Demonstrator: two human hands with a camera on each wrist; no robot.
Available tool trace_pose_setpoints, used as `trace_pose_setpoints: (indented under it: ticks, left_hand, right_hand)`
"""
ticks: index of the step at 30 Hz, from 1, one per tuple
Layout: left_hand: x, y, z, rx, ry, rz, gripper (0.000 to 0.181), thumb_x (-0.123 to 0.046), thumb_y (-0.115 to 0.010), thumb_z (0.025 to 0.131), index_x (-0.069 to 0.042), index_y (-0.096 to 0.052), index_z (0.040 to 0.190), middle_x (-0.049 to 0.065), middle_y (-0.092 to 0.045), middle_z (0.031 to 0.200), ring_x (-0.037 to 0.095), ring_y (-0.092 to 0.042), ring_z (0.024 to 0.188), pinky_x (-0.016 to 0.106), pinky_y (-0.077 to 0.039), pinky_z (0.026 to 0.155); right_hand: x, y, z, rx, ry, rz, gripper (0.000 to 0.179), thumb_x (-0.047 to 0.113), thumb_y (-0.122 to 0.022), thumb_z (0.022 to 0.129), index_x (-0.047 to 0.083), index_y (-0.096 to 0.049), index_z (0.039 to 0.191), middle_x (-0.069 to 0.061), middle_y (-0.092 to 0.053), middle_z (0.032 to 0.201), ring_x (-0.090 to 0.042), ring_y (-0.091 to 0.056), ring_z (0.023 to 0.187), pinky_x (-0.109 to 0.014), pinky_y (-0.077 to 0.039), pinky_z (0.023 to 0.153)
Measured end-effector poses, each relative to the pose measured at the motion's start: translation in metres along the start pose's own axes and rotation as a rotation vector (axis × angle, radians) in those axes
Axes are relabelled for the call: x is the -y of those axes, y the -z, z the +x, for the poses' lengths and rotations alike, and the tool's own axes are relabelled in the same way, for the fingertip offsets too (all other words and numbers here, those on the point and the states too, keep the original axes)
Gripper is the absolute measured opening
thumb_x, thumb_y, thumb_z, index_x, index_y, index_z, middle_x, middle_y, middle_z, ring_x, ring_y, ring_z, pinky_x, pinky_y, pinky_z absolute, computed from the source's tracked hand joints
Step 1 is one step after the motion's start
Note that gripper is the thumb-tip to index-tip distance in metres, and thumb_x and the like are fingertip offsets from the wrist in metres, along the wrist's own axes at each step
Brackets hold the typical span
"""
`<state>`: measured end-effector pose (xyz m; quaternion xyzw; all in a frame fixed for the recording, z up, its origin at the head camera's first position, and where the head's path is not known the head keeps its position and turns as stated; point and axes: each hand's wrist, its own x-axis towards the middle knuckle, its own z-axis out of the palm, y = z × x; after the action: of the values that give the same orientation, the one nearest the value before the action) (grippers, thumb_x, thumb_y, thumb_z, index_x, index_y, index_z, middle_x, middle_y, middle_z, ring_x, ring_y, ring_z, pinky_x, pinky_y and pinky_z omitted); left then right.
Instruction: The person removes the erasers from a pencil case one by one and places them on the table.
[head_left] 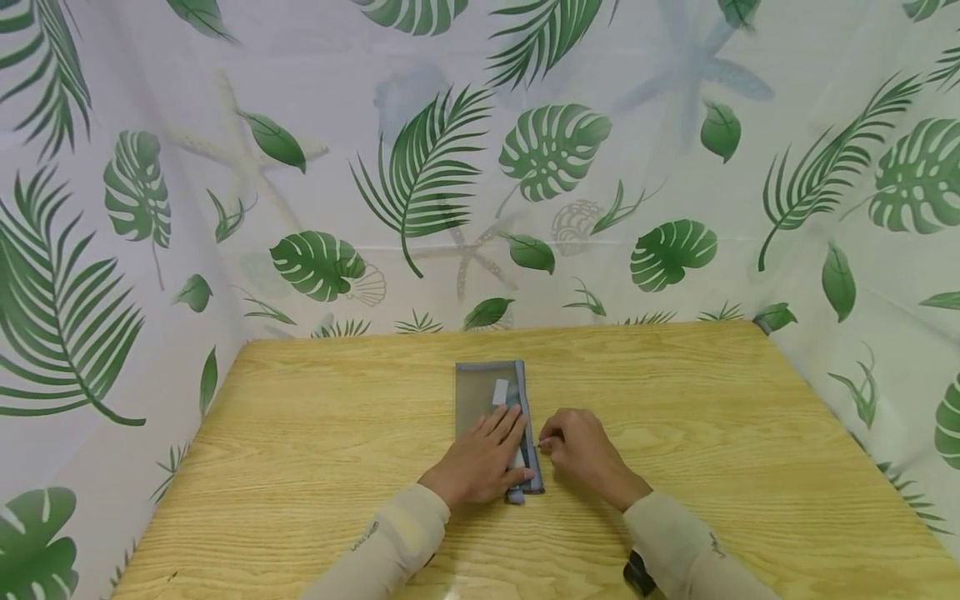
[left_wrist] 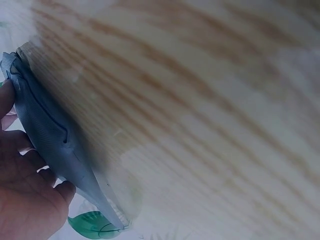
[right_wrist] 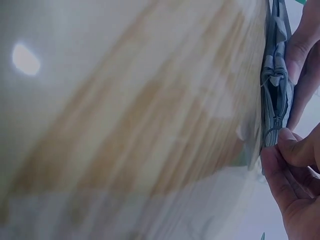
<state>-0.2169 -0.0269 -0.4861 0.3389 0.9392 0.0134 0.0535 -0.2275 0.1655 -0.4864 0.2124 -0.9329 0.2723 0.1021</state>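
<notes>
A flat zippered pouch (head_left: 474, 387) with a see-through grey front and blue-grey edging lies on the table. My left hand (head_left: 480, 458) rests across its lower part with the fingers mostly straight, pressing it down. Along the pouch's right edge, my right hand (head_left: 588, 450) pinches the zipper pull (right_wrist: 276, 128) between thumb and forefinger. In the right wrist view the zipper gapes above the slider, and the left hand's fingers (right_wrist: 304, 57) lie against the pouch. A white label (head_left: 500, 392) shows on its upper half. The left palm hides much of the lower front.
The wood-grain table (head_left: 337, 417) extends around the pouch on every side. A white cloth (head_left: 315, 192) printed with green leaves hangs behind and beside it. A small black object (head_left: 637, 573) sits by the right sleeve (head_left: 682, 542).
</notes>
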Motion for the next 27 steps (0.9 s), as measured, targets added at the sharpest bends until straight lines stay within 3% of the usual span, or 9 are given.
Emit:
trace_pose_setpoints:
  ticks: [15,27]
  left_hand:
    - [-0.004,0.006,-0.001,0.025,-0.013,-0.030,0.073,-0.053,-0.033,0.099,-0.007,-0.015,0.152,0.009,-0.011,0.158,0.025,-0.010,0.144,0.041,-0.017,0.114]
    - [-0.005,0.001,0.004,0.027,-0.014,-0.011,0.073,-0.055,-0.031,0.099,-0.009,-0.014,0.152,0.008,-0.010,0.158,0.024,-0.009,0.144,0.040,-0.016,0.114]
  right_hand:
    - [-0.006,-0.002,0.010,-0.017,-0.080,-0.015,0.011,-0.003,-0.072,0.076,0.008,-0.073,0.074,0.000,-0.065,0.075,-0.015,-0.060,0.071,-0.032,-0.051,0.065]
    - [-0.013,-0.004,0.017,-0.058,-0.111,0.005,0.013,-0.003,-0.072,0.075,0.009,-0.072,0.070,0.002,-0.064,0.070,-0.012,-0.058,0.065,-0.031,-0.049,0.061]
